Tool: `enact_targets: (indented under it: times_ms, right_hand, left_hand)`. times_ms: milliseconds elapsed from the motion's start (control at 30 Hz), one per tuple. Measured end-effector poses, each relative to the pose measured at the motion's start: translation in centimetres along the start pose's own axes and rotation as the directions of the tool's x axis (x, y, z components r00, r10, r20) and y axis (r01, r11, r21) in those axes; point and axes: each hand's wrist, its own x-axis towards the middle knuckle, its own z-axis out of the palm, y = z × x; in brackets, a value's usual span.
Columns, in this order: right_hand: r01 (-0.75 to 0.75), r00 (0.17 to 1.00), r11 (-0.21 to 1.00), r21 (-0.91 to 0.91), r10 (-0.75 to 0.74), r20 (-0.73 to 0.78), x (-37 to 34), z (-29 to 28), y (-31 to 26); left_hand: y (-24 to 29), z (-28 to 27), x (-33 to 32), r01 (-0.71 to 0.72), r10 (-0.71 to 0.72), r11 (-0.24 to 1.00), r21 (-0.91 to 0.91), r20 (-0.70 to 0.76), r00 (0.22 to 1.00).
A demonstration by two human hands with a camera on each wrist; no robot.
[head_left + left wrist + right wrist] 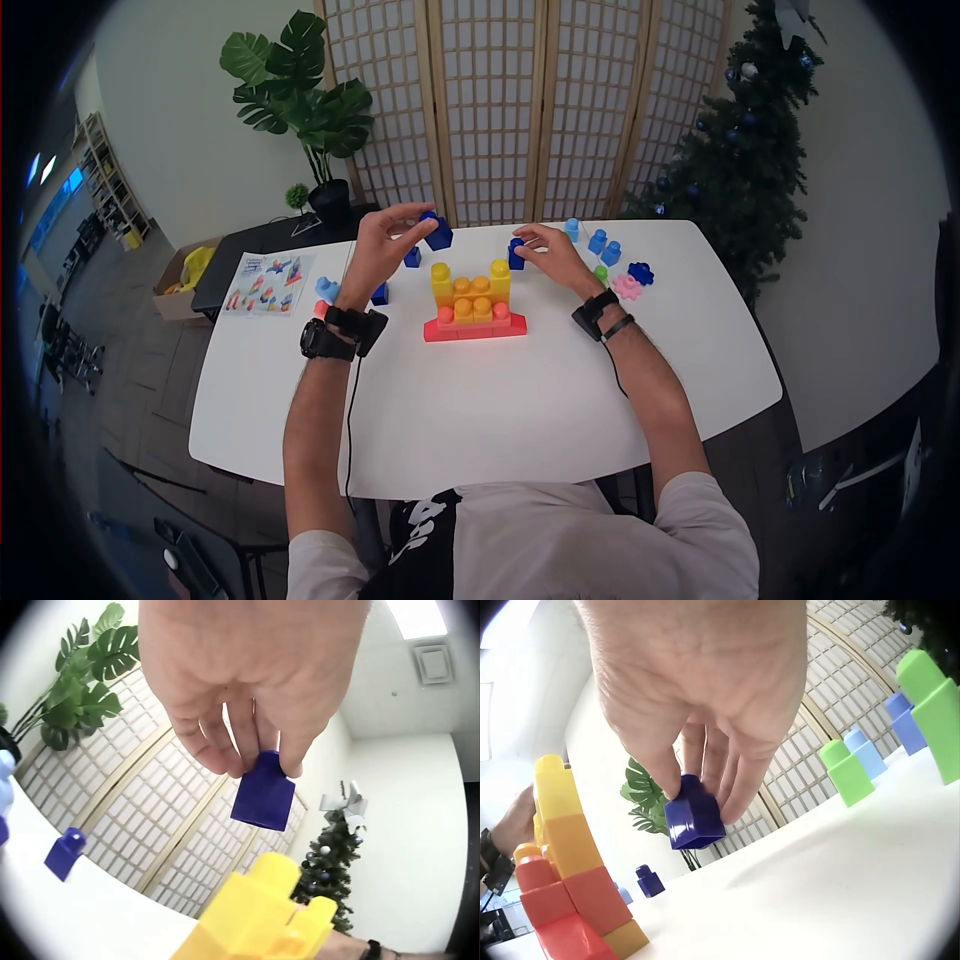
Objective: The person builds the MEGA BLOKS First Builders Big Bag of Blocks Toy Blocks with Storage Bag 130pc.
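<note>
My left hand [388,245] pinches a dark blue block [438,233] by its stud, held in the air to the left of the block build. In the left wrist view that block [264,793] hangs from the fingertips above the yellow top of the build. My right hand [556,254] pinches another dark blue block [516,254], and the right wrist view shows this block [694,814] tilted with its hollow underside visible. Between the hands stands the build [470,309], with a red base, orange blocks in the middle and two yellow towers at its ends.
Behind the build lies a loose dark blue block [412,258]; another [380,295] is near the left wrist. Light blue blocks [612,252], a green block [601,272], a pink piece [627,288] and a dark blue piece [641,273] lie right. A picture sheet [268,284] lies left.
</note>
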Motion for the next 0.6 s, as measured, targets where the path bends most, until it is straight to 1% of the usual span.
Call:
enact_targets:
  times_ms: [33,100,167,233,300,333,367,433,467,533,600]
  right_hand:
    - [0.026,0.999,1.000,-0.010,-0.026,-0.040,0.1,0.0,-0.3]
    - [0.047,0.998,0.999,0.001,-0.047,-0.039,0.4,-0.1,-0.9]
    - [0.069,0.997,0.998,0.010,-0.068,-0.042,0.6,-0.3,-1.7]
    - [0.093,0.995,0.994,0.049,-0.091,-0.045,0.6,-0.5,-2.7]
    - [0.103,0.993,0.993,0.054,-0.100,-0.055,0.4,-0.6,-3.9]
    - [0.114,0.992,0.992,0.060,-0.110,-0.063,0.3,-0.7,-4.5]
    - [0.113,0.992,0.992,0.060,-0.109,-0.063,0.2,-0.9,-5.2]
    - [0.152,0.986,0.987,0.050,-0.148,-0.082,0.1,-1.1,-6.5]
    - [0.148,0.986,0.988,0.054,-0.143,-0.082,0.0,-1.1,-7.1]
    - [0.163,0.985,0.972,0.170,-0.149,-0.091,-0.1,-0.8,-8.5]
    - [0.184,0.982,0.964,0.191,-0.173,-0.072,-0.5,-0.5,-10.0]
  left_hand:
    - [1.0,0.3,0.1,-0.016,0.017,0.999,-0.034,0.034,0.999]
    - [1.7,1.2,-0.4,0.003,0.000,0.999,-0.050,0.059,0.998]
    - [1.7,2.0,-0.8,-0.084,0.080,0.996,0.039,0.106,0.991]
    - [1.5,2.7,-1.3,-0.067,0.060,0.997,0.050,0.123,0.991]
    - [0.5,3.3,-1.8,-0.101,0.070,0.985,0.143,0.204,0.976]
    - [-0.1,3.5,-2.1,-0.045,-0.010,0.979,0.199,0.265,0.964]
    - [-0.6,3.8,-2.5,-0.045,-0.010,0.979,0.198,0.265,0.964]
    - [-1.2,4.3,-3.2,-0.058,0.031,0.989,0.132,0.199,0.980]
    - [-1.3,4.3,-3.2,-0.054,0.027,0.990,0.133,0.202,0.979]
    - [-1.3,4.4,-3.3,-0.099,0.071,0.986,0.134,0.204,0.976]
    - [-1.0,4.3,-3.3,-0.067,0.038,0.989,0.129,0.213,0.976]
